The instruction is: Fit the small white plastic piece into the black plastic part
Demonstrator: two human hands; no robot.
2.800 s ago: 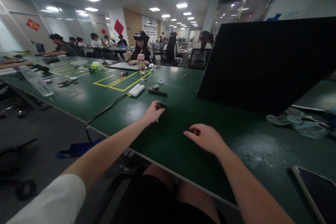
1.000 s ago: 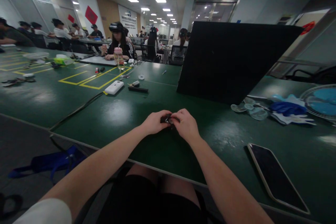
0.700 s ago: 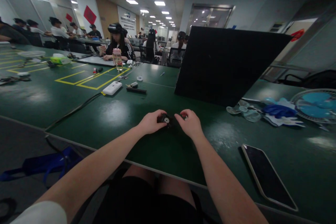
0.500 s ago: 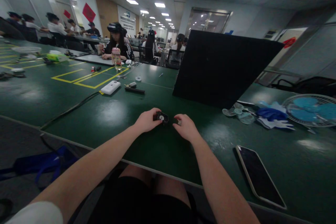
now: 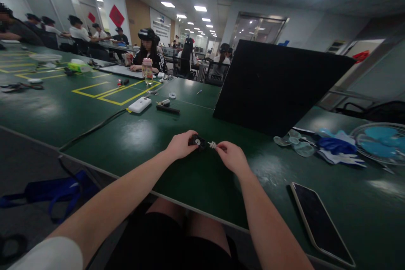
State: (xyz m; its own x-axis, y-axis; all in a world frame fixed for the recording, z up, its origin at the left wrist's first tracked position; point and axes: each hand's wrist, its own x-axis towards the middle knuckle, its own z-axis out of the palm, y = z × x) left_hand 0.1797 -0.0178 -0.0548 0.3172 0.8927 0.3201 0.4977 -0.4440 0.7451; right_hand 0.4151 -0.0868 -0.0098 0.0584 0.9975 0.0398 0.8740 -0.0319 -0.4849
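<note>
Pinched between the thumb and fingers of my left hand [image 5: 181, 145] is a small black housing [image 5: 198, 141] with a white round disc on its face. My right hand [image 5: 233, 156] is closed on a small white stepped part with a thin shaft [image 5: 212, 145], which looks like a gear piece. The shaft points left at the black housing, and a narrow gap separates the two. Both hands are just above the green table [image 5: 190, 181], near its front edge. The fingers partly cover both parts.
A large black panel [image 5: 278, 88] stands tilted beyond my right hand. To the right lie a phone [image 5: 321, 221], blue and white gloves [image 5: 340, 147] and a fan [image 5: 379, 139]. A white box [image 5: 140, 104] and a black bar [image 5: 168, 109] lie ahead left. A person [image 5: 148, 52] sits across.
The white part now shows clearly in my right fingers, its shaft turned to the left; before, it was mostly hidden. The whole view has shifted slightly. My left hand still holds the black housing.
</note>
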